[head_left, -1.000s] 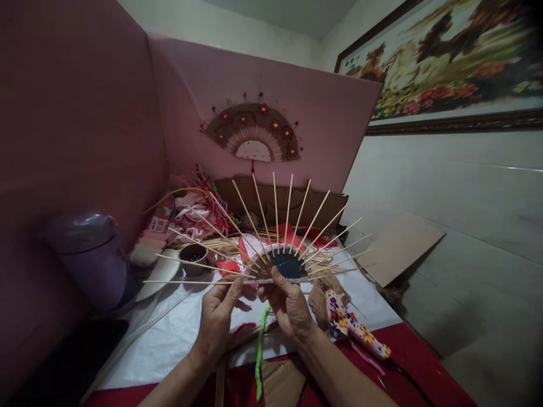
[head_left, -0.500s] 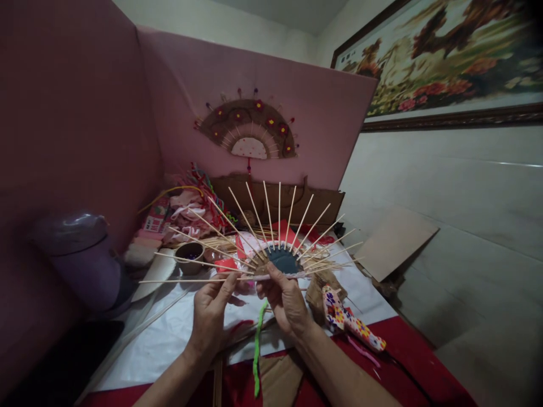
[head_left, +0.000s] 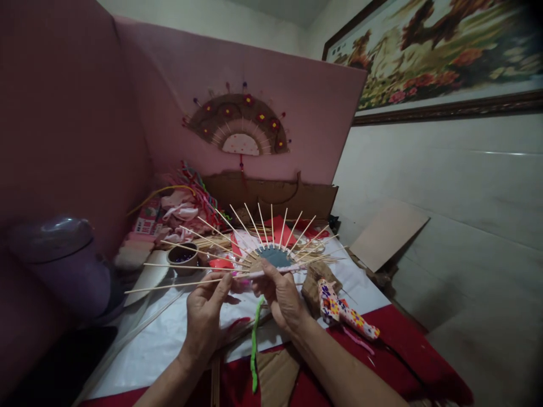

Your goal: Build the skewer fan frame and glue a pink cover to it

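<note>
Between my hands is a fan frame (head_left: 274, 258), a half-round piece with a dark blue-grey face and thin wooden sticks spreading from its curved edge. My right hand (head_left: 282, 297) is closed on its straight lower edge, thumb on the front near the middle. My left hand (head_left: 207, 308) pinches the lowest stick (head_left: 169, 286) at the left, close to where it meets the base. The fingers behind the piece are partly hidden. Below the hands lies a bright green fuzzy strip (head_left: 254, 345).
A finished fan (head_left: 241, 121) hangs on the pink panel (head_left: 169, 68). A round bowl (head_left: 183, 257) and pink cloth (head_left: 180, 204) lie to the left. On the right are a flower-patterned glue gun (head_left: 348, 314) and a brown cardboard piece (head_left: 318, 282). A lidded bin (head_left: 68, 271) stands far left.
The fan frame has tilted, so its upper sticks look shorter and lower and its left end has dipped. Both hands keep their hold. The whole view has shifted slightly.
</note>
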{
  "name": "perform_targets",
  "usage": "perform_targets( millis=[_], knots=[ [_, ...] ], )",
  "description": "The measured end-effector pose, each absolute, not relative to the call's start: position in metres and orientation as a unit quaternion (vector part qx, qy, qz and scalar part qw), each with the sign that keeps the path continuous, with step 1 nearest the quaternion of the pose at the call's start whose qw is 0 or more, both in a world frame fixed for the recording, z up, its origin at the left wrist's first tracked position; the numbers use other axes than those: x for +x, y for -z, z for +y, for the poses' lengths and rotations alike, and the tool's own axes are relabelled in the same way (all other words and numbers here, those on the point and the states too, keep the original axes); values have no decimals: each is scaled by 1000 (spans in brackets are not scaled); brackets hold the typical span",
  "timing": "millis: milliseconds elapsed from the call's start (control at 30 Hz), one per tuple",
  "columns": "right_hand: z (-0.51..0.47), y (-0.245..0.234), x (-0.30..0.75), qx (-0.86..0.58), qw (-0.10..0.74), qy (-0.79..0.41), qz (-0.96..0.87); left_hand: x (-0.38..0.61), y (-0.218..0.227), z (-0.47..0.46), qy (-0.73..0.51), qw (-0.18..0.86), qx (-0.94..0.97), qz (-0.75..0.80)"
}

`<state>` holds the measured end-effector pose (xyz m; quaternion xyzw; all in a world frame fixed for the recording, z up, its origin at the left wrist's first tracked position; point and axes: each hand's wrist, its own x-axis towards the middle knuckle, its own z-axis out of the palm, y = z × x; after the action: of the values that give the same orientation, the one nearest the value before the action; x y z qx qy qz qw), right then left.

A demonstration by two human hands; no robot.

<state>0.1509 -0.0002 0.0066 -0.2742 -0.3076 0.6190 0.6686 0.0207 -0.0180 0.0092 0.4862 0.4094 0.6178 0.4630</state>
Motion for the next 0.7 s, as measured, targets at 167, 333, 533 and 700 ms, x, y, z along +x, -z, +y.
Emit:
perform_targets(
  millis=[167, 333, 533, 700],
  knots=[
    [1, -5, 152, -276, 670, -617, -307, 22, -11, -19, -631, 448, 486, 407],
    [1, -5, 152, -278, 669, -617, -308, 23, -12, -20, -639, 445, 482, 401],
    [-1, -9, 151, -280, 668, -623, -296, 22, -11, -19, -639, 446, 488, 393],
    [-1, -9, 151, -262, 673, -620, -308, 22, -5, -14, -610, 495, 490, 379]
  ],
)
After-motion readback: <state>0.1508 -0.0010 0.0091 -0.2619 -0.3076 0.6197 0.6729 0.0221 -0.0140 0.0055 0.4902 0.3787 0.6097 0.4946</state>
